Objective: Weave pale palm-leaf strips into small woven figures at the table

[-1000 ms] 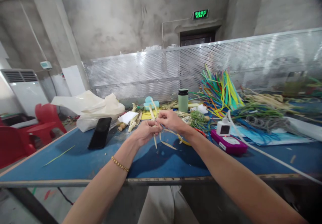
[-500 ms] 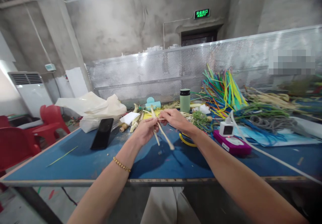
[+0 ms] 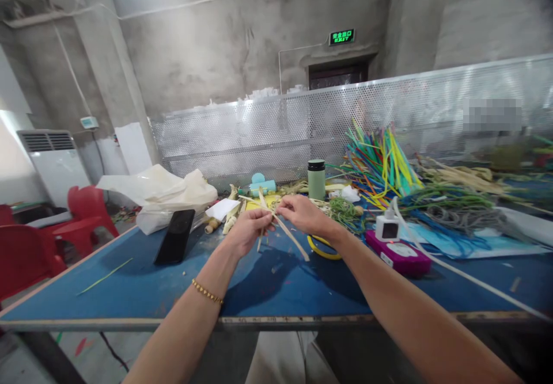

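Pale straw-coloured strips (image 3: 294, 238) cross one another between my two hands, above the front half of the blue table. My left hand (image 3: 250, 228) is closed around the strips near their crossing. From the right, my right hand (image 3: 298, 211) pinches at the same crossing, its thumb and fingertips close to my left ones. One long strip slants down to the right, and a shorter end hangs below my left fingers. The exact spot where the strips meet is partly covered by my fingertips. A yellow ring (image 3: 322, 248) lies under my right wrist.
On the blue table (image 3: 142, 292), a black phone (image 3: 175, 237) and a plastic bag (image 3: 173, 194) lie left. A green bottle (image 3: 317, 181) stands behind my hands. At right are a purple box (image 3: 400, 251) with a white charger (image 3: 387, 227), a cable, and colourful strips (image 3: 384, 162).
Both hands stay close together at the strips. The long strip's lower end has swung a little right, and the short end hangs more to the left. The camera view has tilted slightly upward.
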A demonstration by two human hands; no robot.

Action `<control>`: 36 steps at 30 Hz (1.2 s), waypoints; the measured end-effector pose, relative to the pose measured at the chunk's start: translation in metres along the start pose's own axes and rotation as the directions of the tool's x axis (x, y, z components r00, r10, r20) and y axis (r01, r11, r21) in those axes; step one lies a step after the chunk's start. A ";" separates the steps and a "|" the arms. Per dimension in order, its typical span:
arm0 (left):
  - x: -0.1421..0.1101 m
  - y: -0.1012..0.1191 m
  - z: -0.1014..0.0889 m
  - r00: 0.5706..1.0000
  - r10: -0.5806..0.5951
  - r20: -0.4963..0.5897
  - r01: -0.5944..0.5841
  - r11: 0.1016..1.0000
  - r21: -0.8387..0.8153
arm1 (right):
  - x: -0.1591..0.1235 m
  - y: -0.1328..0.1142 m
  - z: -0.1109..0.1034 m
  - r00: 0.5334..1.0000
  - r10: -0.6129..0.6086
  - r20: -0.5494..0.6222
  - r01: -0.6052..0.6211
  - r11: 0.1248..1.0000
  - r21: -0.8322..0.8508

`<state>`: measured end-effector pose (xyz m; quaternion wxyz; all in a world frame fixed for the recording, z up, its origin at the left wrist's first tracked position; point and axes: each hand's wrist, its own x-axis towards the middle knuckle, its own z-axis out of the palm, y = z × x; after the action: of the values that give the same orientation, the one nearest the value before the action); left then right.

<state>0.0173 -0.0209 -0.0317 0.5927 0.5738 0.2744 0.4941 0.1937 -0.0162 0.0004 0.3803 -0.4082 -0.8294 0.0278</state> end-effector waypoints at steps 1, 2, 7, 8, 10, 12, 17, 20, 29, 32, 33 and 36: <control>0.000 0.000 0.000 1.000 0.003 0.014 -0.003 1.000 0.008 | 0.000 -0.001 0.000 1.000 -0.005 -0.005 0.005 1.000 0.003; 0.000 0.000 0.001 1.000 0.008 0.022 -0.009 1.000 0.007 | -0.001 -0.001 0.000 1.000 -0.013 -0.008 0.013 1.000 0.007; 0.001 -0.002 0.005 0.997 0.071 -0.033 -0.072 0.996 -0.059 | 0.000 -0.004 0.003 0.999 -0.041 0.002 0.041 0.998 0.057; 0.001 -0.002 0.006 0.996 0.083 -0.046 -0.086 0.994 -0.070 | 0.000 -0.004 0.004 0.999 -0.044 0.002 0.044 0.997 0.066; 0.002 -0.004 0.007 0.992 0.109 -0.060 -0.114 0.989 -0.090 | 0.001 -0.004 0.006 0.999 -0.048 0.001 0.048 0.996 0.071; 0.002 -0.005 0.009 0.988 0.135 -0.069 -0.141 0.985 -0.103 | 0.001 -0.005 0.006 0.999 -0.038 0.004 0.038 0.997 0.070; 0.002 -0.006 0.011 0.982 0.169 -0.081 -0.179 0.975 -0.130 | -0.001 -0.009 0.000 0.999 -0.026 0.023 0.024 0.994 0.109; 0.004 -0.007 0.010 0.980 0.181 -0.077 -0.191 0.970 -0.151 | -0.001 -0.011 -0.002 0.998 -0.041 0.041 0.035 0.991 0.128; 0.005 -0.007 0.005 0.982 0.158 -0.102 -0.171 0.977 -0.127 | 0.000 -0.004 -0.001 0.985 -0.083 -0.151 0.076 0.996 -0.051; 0.007 -0.008 0.004 0.974 0.149 -0.170 -0.175 0.973 -0.150 | 0.000 -0.004 -0.003 0.930 -0.100 -0.353 0.029 0.979 -0.201; 0.008 -0.008 0.003 0.970 0.154 -0.186 -0.186 0.967 -0.171 | -0.001 -0.006 -0.003 0.927 -0.102 -0.361 0.031 0.980 -0.196; 0.010 -0.008 0.004 0.966 0.172 -0.193 -0.217 0.945 -0.245 | -0.003 -0.011 0.005 0.969 -0.108 -0.224 0.084 0.990 -0.118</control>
<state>0.0272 -0.0124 -0.0363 0.5865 0.4701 0.1974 0.6294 0.1840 -0.0245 -0.0008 0.4522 -0.3879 -0.7989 -0.0827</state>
